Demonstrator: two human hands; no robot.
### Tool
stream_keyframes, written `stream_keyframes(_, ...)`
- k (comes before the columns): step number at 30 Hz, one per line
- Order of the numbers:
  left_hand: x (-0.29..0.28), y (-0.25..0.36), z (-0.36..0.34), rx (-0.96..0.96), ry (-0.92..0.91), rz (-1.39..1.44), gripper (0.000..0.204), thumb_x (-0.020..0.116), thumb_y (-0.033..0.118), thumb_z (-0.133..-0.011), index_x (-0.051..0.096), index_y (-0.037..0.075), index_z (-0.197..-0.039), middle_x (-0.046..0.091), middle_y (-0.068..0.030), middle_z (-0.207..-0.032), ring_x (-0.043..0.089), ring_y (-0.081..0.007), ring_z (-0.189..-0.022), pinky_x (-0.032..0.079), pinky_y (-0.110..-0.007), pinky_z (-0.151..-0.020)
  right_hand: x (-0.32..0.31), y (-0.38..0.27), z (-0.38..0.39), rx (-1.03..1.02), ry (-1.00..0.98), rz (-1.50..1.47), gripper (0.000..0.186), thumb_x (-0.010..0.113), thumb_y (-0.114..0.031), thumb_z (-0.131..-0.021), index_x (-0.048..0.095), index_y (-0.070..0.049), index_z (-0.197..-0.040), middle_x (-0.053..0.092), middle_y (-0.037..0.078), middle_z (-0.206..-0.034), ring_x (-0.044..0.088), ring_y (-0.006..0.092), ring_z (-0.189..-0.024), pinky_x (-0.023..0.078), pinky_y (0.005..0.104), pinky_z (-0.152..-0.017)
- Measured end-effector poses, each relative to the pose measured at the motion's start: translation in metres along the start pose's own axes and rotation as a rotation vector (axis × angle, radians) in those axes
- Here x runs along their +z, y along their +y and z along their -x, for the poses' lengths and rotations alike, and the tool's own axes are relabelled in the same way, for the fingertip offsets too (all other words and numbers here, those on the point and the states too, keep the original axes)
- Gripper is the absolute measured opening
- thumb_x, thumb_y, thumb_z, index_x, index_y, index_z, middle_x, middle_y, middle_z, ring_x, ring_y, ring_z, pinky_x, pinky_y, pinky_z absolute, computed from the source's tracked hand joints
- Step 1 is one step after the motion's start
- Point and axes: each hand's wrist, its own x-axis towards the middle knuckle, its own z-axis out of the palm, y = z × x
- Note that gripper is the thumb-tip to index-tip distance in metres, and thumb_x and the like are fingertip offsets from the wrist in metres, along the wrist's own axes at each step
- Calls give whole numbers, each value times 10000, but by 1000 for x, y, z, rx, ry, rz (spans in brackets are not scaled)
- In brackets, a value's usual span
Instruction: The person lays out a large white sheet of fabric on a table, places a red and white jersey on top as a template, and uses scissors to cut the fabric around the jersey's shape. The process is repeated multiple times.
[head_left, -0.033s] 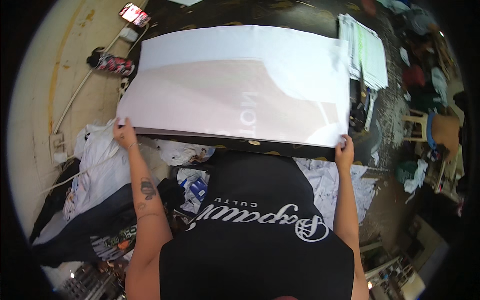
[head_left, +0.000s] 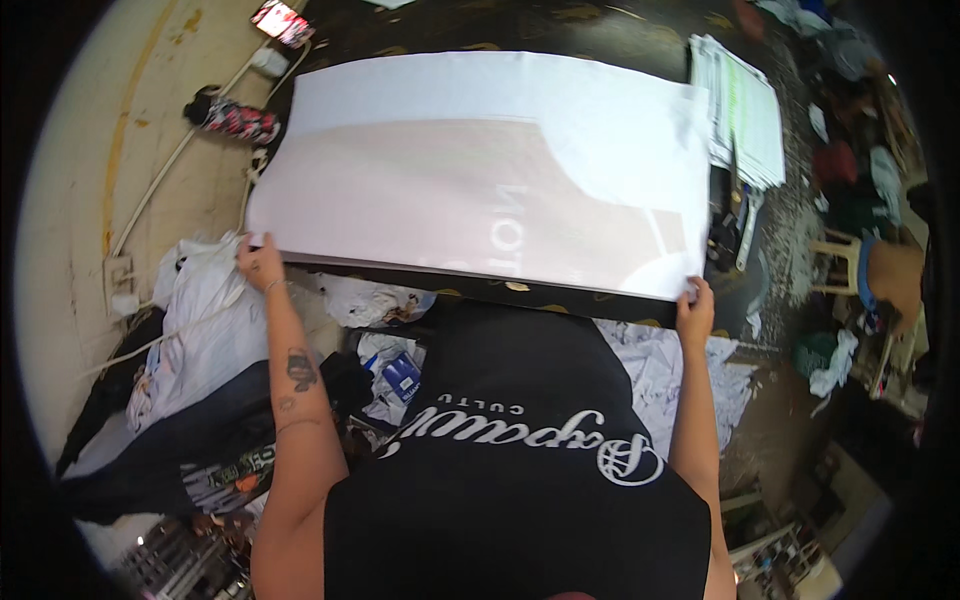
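1. I see the large white sheet point(head_left: 480, 170) spread out flat over the dark table point(head_left: 560, 300), its near edge reaching just past the table's front rim, right in front of my chest.
2. My left hand point(head_left: 258, 262) pinches the near left corner of the sheet; the fingers are closed narrow on the edge, thumb on top as far as I can tell.
3. My right hand point(head_left: 694, 312) holds the near right corner the same way, fingers curled tight around the edge, the sheet between fingertips and thumb.
4. I judge the sheet light and thin. It lies smooth without sagging where the table bears it, and faint mirrored lettering shows through, so it is somewhat translucent, like film or coated paper.
5. It looks flexible rather than stiff: one far portion lies doubled over in a curved flap, brighter than the pinkish part beneath.
6. Handling risk, in my view: it can crease or kink if lifted by one corner, and a glossy face may slip between fingers. The two near corners, well apart, are the sound places to hold, keeping the edge taut.
7. Around it: a stack of white papers point(head_left: 745, 110) at the table's far right, heaped clothes point(head_left: 200, 300) on the floor at my left.
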Motion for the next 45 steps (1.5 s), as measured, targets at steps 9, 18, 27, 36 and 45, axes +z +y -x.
stream_keyframes(9, 51, -21, 41, -268, -87, 214, 446, 828, 267, -815, 756, 25, -1183, 729, -222, -1214, 673, -393, -1153, 510, -466, -1041, 5, -1, -14, 41, -49, -23, 358, 606, -65, -900, 651, -59, -1256, 653, 158, -1091, 615, 282, -888, 514, 389, -837)
stream_keyframes(18, 56, 25, 63, -380, 6, -102, 619, 663, 194, -900, 528, 90, -1496, 425, -223, -1533, 400, -404, -1410, 376, -554, -1134, 6, -39, -14, -126, 20, 451, 485, 626, -94, -950, 572, -87, -1432, 548, 261, -1429, 554, 454, -1242, 470, 500, -1034)
stream_keyframes(27, 98, 152, -29, 148, -268, 220, 377, 682, 138, -950, 671, 79, -1322, 609, -179, -1342, 545, -372, -1290, 427, -457, -1115, 19, -97, -103, -89, -166, 467, 316, 668, -121, -944, 656, -51, -1252, 644, 206, -1301, 565, 429, -1253, 462, 494, -1053)
stream_keyframes(36, 166, 234, -100, 527, -502, 479, 129, 819, 162, -860, 815, 100, -974, 712, -79, -1160, 598, -287, -1191, 474, -400, -1054, 122, -168, -239, -270, 85, -121, 109, 719, -106, -936, 702, -18, -999, 687, 197, -1275, 573, 412, -1297, 434, 482, -1094)
stream_keyframes(45, 172, 233, -89, 499, -367, 435, 131, 790, 200, -897, 806, 110, -991, 702, -50, -1148, 587, -281, -1137, 444, -431, -1039, 134, -167, -232, -363, 133, 60, 92, 651, -43, -982, 646, 16, -1053, 632, 222, -1344, 549, 447, -1313, 451, 520, -1071)
